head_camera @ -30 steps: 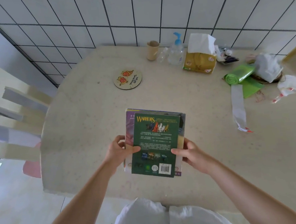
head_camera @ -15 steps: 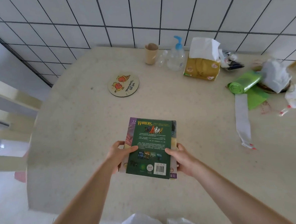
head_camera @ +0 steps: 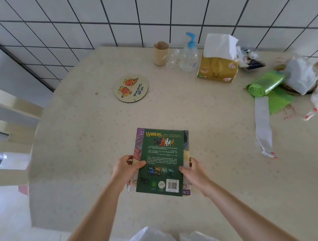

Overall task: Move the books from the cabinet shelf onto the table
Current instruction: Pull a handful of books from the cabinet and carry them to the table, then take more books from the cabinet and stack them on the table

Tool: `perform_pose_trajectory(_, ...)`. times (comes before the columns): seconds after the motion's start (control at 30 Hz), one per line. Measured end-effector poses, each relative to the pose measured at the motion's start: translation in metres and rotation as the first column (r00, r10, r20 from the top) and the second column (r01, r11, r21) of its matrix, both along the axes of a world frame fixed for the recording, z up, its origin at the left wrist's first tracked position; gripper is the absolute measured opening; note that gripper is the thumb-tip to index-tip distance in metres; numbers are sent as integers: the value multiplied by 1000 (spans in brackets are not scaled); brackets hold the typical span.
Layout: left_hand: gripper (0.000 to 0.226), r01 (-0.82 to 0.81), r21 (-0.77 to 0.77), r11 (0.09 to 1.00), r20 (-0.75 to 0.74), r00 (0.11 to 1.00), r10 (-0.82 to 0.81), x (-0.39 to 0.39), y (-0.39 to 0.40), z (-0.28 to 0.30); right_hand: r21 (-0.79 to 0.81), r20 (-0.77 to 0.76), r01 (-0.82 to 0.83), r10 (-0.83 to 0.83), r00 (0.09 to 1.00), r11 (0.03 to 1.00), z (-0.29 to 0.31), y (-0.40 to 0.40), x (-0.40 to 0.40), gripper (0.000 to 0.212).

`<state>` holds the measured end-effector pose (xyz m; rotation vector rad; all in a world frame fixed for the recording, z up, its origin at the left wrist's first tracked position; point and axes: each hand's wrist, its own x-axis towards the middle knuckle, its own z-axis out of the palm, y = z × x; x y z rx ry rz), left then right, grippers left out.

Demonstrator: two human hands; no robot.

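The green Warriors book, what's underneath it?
Under the green Warriors book lie more books, their edges showing on both sides; how many is hidden. The left hand and right hand grip the stack.

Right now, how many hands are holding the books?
2. The left hand grips the left edge of the stack of books topped by a green paperback; the right hand grips its right edge, above the beige speckled table.

Green book cover (head_camera: 161, 157) at lower centre, yellow title, white barcode patch. Cream speckled table (head_camera: 201, 129). Round coaster (head_camera: 131, 88) with orange figures. Lime-green bag roll (head_camera: 265, 84) (right). White tiles (head_camera: 147, 7), dark grid lines.
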<state>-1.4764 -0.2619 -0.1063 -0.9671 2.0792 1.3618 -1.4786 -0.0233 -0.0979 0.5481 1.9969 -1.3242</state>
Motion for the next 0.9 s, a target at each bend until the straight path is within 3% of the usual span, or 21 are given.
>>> perform_pose_trajectory(0.1,68,54,-110,992,-57,997,-60,5,4,10,97,-89,-66,74,993,993,11,-2,6,46)
perform_pose_trajectory(0.2,60,46,-138,989,-136,989,-65,11,4,24,157,-174,-77,104,979,985,22,0,14,56)
perform_pose_trajectory(0.37,29,136,-274,952,-293,931,-218,24,19,52,200,-230,-32,78,970,979,39,16,36,58)
perform_pose_trajectory(0.57,25,289,-277,916,-409,828,-385,44,64,64,231,-353,92,-5,936,969,47,29,84,46)
perform_pose_trajectory(0.73,16,539,-286,792,-429,667,-609,78,101,58,307,-451,181,-25,892,935,46,36,142,42)
perform_pose_trajectory(0.9,15,808,-186,559,-415,452,-790,119,128,52,336,-457,393,-216,863,856,43,35,214,38)
